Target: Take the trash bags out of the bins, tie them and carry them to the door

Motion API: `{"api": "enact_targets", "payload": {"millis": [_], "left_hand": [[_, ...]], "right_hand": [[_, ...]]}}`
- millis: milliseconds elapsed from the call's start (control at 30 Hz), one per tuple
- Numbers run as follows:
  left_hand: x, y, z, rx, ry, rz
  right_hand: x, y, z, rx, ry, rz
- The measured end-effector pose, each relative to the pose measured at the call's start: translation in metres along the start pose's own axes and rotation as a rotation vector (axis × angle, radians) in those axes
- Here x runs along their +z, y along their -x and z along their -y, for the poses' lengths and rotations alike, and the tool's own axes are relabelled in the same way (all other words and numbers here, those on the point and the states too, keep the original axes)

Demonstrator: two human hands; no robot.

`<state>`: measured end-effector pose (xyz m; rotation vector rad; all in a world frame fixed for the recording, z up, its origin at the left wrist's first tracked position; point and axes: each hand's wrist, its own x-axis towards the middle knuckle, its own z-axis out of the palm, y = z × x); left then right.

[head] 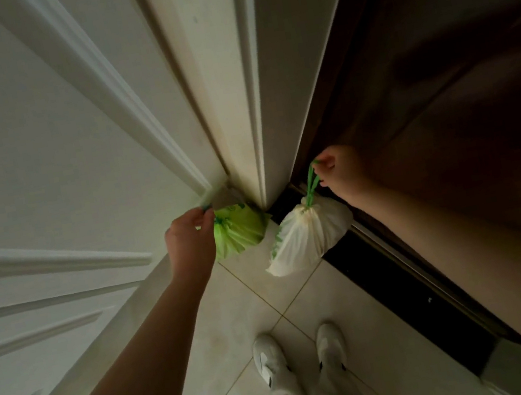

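Standing at the door (437,61), the person holds both bags low over the tiled floor (239,323): the left hand (189,236) pinches the green trash bag (241,232) at its tied neck, the right hand (339,169) pinches the white trash bag (308,241) by its green drawstring (311,183). Both look light, soft and thin; the cinched tops seem the safest hold.
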<state>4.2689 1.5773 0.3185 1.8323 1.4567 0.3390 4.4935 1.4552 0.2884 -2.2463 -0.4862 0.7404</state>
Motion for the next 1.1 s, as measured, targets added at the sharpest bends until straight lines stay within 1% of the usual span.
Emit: {"api": "enact_targets", "payload": {"millis": [133,233,333,433,533,700,867,967,1067,1100], "left_hand": [[0.003,-0.015,-0.007,0.015,0.013,0.008],[0.005,-0.026,-0.012,0.026,0.019,0.011],[0.008,-0.034,-0.016,0.043,0.008,0.01],[0.014,-0.04,-0.013,0.062,-0.032,0.06],[0.022,-0.044,-0.007,0.028,-0.044,0.106],[0.03,-0.046,-0.002,-0.003,-0.067,0.129],[0.03,-0.048,0.003,0.037,-0.175,0.095],[0.025,-0.047,0.006,0.008,-0.235,0.062],[0.018,-0.045,0.009,0.046,-0.256,0.02],[0.014,-0.042,0.007,0.011,-0.266,0.021]], "right_hand": [[-0.012,-0.02,0.019,0.025,-0.105,-0.108],[-0.016,-0.028,0.027,0.007,-0.113,-0.143],[-0.012,-0.027,0.028,-0.038,-0.053,-0.111],[-0.004,-0.024,0.025,-0.079,0.004,-0.092],[0.004,-0.026,0.02,-0.055,-0.026,-0.075],[0.004,-0.03,0.014,-0.037,-0.013,-0.073],[-0.003,-0.027,0.011,-0.087,0.076,-0.067],[-0.01,-0.022,0.012,-0.122,0.136,-0.037],[-0.016,-0.016,0.01,-0.167,0.239,-0.013],[-0.019,-0.014,0.011,-0.163,0.253,-0.008]]}}
